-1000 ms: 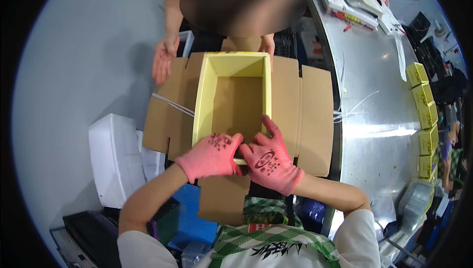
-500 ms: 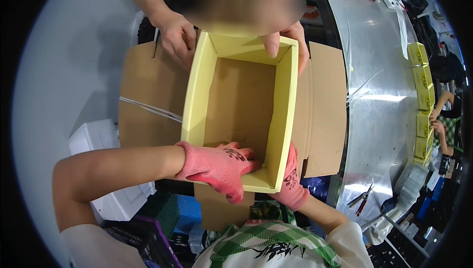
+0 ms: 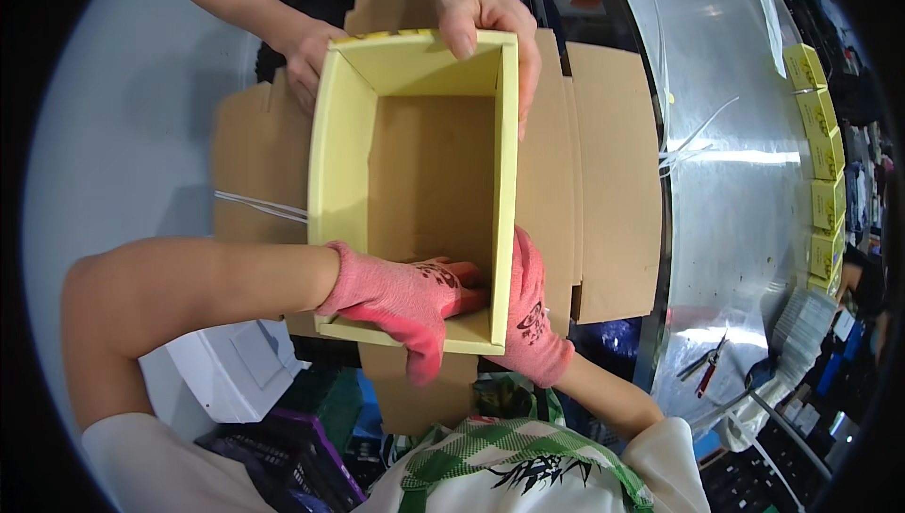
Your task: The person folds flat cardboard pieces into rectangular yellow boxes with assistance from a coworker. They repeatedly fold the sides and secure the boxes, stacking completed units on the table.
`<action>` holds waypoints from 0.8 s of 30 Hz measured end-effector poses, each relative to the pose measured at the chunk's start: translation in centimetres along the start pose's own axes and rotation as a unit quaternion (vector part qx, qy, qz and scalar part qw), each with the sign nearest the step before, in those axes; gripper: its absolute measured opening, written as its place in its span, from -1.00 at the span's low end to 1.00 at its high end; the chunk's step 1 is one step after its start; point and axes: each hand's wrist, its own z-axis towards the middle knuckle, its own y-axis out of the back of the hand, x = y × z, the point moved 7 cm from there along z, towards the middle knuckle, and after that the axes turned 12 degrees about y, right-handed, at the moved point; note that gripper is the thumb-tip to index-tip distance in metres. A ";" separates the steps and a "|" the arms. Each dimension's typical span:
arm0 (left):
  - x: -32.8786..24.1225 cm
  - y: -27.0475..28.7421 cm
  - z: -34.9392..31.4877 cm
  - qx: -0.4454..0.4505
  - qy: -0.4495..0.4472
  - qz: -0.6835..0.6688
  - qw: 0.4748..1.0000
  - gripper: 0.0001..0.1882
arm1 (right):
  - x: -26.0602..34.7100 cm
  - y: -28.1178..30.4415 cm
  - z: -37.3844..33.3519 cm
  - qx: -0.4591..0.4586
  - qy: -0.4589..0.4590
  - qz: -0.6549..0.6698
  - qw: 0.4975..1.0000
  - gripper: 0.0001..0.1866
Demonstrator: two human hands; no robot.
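A deep yellow rectangular box (image 3: 507,183), open at the top, stands in the middle over brown cardboard. Its inside floor looks brown; I cannot tell whether that is its own bottom or the cardboard beneath. My left hand (image 3: 401,296), in a pink glove, straddles the near wall: fingers inside, thumb outside. My right hand (image 3: 533,329), gloved alike, presses the outside of the near right corner, its fingertips hidden by the box. Across from me, another person's bare hands (image 3: 485,18) hold the far corners of the same box.
Spread carton flaps (image 3: 617,183) lie on both sides, with white straps (image 3: 259,204) on the left one. A metal table (image 3: 721,230) at the right bears pliers (image 3: 709,367) and a row of small yellow boxes (image 3: 825,155). A white container (image 3: 236,372) stands lower left.
The yellow box has shifted left and slightly away from me, and now sits straighter. My hands and the other person's hands moved with it, keeping hold.
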 end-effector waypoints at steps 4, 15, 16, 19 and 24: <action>-0.7 0.1 -1.3 -0.071 -0.055 -0.013 0.996 -0.21 | 1.6 1.2 0.3 0.000 0.025 -0.041 0.999 0.04; -4.8 -0.9 -8.0 -0.560 0.075 0.312 0.764 -0.53 | 8.5 6.3 0.9 -0.051 0.138 -0.229 0.962 -0.49; -4.8 -2.4 -10.2 -0.672 0.049 0.312 0.669 -0.46 | 8.7 7.0 1.0 -0.060 0.144 -0.186 0.970 -0.60; -0.7 -5.9 -13.0 -0.815 -0.045 0.032 0.577 -0.40 | 7.1 8.1 -0.5 -0.055 0.147 -0.129 0.979 -0.65; -2.6 -7.0 -5.7 -0.566 -0.211 -0.386 0.697 -0.14 | 7.9 11.4 -7.1 -0.062 0.145 -0.190 0.969 -0.67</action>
